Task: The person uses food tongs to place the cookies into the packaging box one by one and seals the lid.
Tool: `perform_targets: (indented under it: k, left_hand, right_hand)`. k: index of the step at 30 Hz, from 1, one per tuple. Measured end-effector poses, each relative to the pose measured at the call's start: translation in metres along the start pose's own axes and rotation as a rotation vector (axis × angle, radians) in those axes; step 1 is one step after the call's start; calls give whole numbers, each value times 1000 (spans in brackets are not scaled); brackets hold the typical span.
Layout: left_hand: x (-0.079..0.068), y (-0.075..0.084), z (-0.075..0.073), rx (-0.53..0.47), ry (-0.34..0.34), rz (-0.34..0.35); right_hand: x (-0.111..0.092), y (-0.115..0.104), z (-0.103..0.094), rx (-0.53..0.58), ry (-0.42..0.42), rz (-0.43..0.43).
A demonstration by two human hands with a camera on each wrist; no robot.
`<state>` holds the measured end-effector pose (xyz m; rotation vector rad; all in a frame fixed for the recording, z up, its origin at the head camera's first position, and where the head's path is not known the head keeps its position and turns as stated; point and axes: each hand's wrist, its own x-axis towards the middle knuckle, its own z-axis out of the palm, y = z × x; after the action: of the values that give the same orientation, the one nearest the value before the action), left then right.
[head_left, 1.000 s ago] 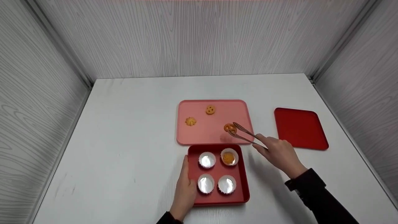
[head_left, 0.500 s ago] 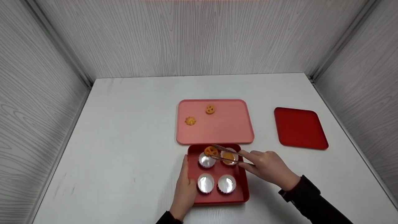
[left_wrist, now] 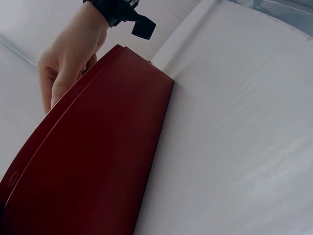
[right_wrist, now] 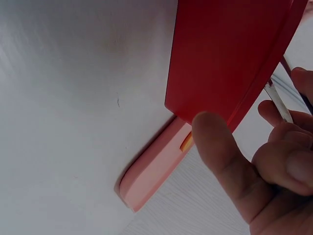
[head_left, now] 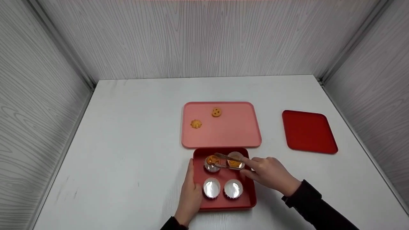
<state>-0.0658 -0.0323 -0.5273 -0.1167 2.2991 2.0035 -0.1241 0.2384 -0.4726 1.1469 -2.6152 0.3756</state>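
My left hand (head_left: pixel 189 195) holds the left wall of a red square box (head_left: pixel 220 204), thumb over the rim and fingers along the outside. In the box are several white paper cups, including the front left cup (head_left: pixel 211 188) and front right cup (head_left: pixel 233 189). My right hand (head_left: pixel 270 174) pinches metal tongs (head_left: pixel 228 168), reaching in over the right wall. Between the tong tips, a pretzel-shaped cookie (head_left: pixel 212 159) is at the back left cup (head_left: pixel 211 169). A swirled cookie (head_left: pixel 235 164) sits in the back right cup, partly hidden by the tongs.
Behind the box, a pink tray (head_left: pixel 233 127) carries a round cookie with dark spots (head_left: pixel 216 112) and a ridged, flower-shaped cookie (head_left: pixel 196 124). To the right lies a flat red square tray (head_left: pixel 308 131). Grey wood-grain panels (head_left: pixel 204 41) enclose the white table (head_left: pixel 140 134).
My right hand has brought the pretzel-shaped cookie in the tongs from the pink tray toward the front left, then lower at the back left cup. My left hand keeps its place.
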Motion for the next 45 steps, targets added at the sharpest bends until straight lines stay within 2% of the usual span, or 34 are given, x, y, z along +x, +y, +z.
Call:
perform_targets:
  k: [5,12,23,35,45]
  left_hand:
    - [-1,1,0,3,-5,-19]
    - [-1,1,0,-3,-8,-4]
    - [-1,0,-1,10,6,21]
    - [-2,1,0,42,19,30]
    - [-3,1,0,39,18,33]
  right_hand:
    - [2,-2,1,19,-64,48]
    - [4,-5,1,54,-113,91]
    - [5,-7,2,71,-119,94]
    - [5,-6,-3,30,-91,99]
    - [4,1,-4,-8,60,86]
